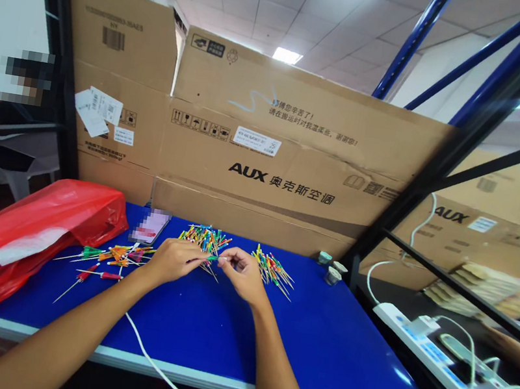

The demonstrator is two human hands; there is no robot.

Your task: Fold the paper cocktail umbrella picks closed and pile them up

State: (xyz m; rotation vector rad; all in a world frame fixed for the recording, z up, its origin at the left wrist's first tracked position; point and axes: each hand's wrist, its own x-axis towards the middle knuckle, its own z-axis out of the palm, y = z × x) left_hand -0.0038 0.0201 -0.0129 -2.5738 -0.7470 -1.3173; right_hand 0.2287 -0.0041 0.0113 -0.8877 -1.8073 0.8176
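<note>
Both hands meet above the middle of the table around a small green paper cocktail umbrella (213, 258), folded narrow. My left hand (179, 262) pinches its left part between thumb and fingers. At its right end, the thumb and index finger of my right hand (243, 275) close on it, the other fingers curled. Just behind lies a pile of folded cocktail umbrellas (204, 237) in mixed colours on wooden sticks. A second pile of sticks (272, 270) fans out right of my right hand. Several looser umbrellas (119, 256), orange, green and red, lie left of my left wrist.
A red plastic bag (35, 244) covers the table's left side, near a phone (152, 227). Small tubs (333, 275) stand at the back right. Cardboard (266, 156) walls the back. A white cable (149, 361) crosses the front edge; a power strip (427, 352) lies right. Another person sits far left.
</note>
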